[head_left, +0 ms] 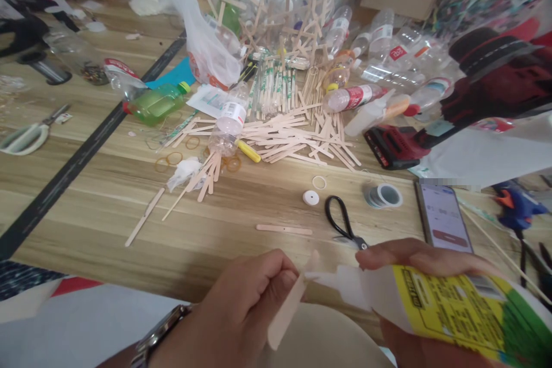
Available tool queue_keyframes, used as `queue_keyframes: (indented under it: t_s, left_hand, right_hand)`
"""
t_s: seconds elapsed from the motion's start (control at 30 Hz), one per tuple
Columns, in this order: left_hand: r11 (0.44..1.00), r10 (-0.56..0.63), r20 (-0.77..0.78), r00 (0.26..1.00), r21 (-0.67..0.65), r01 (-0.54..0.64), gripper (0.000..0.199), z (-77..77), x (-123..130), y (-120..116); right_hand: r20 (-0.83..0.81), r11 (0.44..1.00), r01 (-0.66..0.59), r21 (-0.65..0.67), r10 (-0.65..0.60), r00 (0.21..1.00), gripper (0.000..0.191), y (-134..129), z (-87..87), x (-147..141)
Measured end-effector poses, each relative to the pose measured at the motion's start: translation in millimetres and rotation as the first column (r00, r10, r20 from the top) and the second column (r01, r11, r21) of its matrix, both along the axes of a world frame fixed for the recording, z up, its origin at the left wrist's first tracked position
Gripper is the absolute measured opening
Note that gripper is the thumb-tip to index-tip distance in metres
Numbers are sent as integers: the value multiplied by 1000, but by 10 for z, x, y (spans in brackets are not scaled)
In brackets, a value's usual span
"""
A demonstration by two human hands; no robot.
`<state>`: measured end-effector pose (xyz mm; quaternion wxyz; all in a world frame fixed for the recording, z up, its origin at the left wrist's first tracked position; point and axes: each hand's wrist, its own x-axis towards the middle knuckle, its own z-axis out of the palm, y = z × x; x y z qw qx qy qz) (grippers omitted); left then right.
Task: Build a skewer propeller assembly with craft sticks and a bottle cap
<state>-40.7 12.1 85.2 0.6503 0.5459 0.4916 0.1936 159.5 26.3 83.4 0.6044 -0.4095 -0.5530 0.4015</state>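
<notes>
Showing a pale, flat wooden craft stick (287, 310) with rounded ends, upper end blurred; right of it a white squeeze bottle (399, 299) with a tapered nozzle (323, 280), yellow label (452, 305) with dark print, green section farther right, base running out of view. Stick lies between the two hands, against the fingers of the left hand (245, 305), slanting from lower left to upper right. Nozzle tip is at the stick near its upper end; can't tell if touching. Left hand, wristwatch (161, 330) on wrist, is curled narrow, stick pinched by thumb and fingers. Right hand (422, 256) is wrapped around the bottle, holding it roughly level, nozzle pointing left. Both are at the near side of the table (245, 210). On it, left to right: white-handled scissors (30, 139), green-tinted bottle (157, 104), pile of loose sticks (297, 138), single stick (284, 230) just beyond the hands, black-handled scissors (338, 215) close to right hand, spool (383, 195), phone (444, 215).
</notes>
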Motion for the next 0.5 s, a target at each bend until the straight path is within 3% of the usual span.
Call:
queue_keyframes:
  t_s: [0.07,0.17,0.23,0.3,0.33,0.37,0.5]
  left_hand:
    - [1000,14,1,1000,-28,-14,29,-13,2,-9]
    - [995,41,-5,999,-86,-41,27,-21,3,-21]
    - [994,52,-5,999,-92,-52,27,-21,1,-25]
    - [996,64,-10,998,-55,-65,31,-17,-3,-25]
    - [998,65,-13,998,-25,-65,33,-13,-5,-23]
    - [998,66,-15,998,7,-66,35,-8,-5,-21]
    - [997,55,-23,998,50,-54,38,30,2,-9]
  right_hand:
    - [-33,1000,-5,24,6,999,26,16,19,-17]
    - [-23,995,22,-92,-24,999,29,30,28,-18]
    - [-42,999,49,-3,-49,998,28,35,21,-5]
    - [-28,992,-104,71,106,994,25,29,21,1]
    - [-14,994,-101,30,101,995,20,19,28,-3]
    - [-40,1000,-5,22,6,999,22,6,40,-12]
    - [-40,995,70,-67,-72,997,31,-37,79,-31]
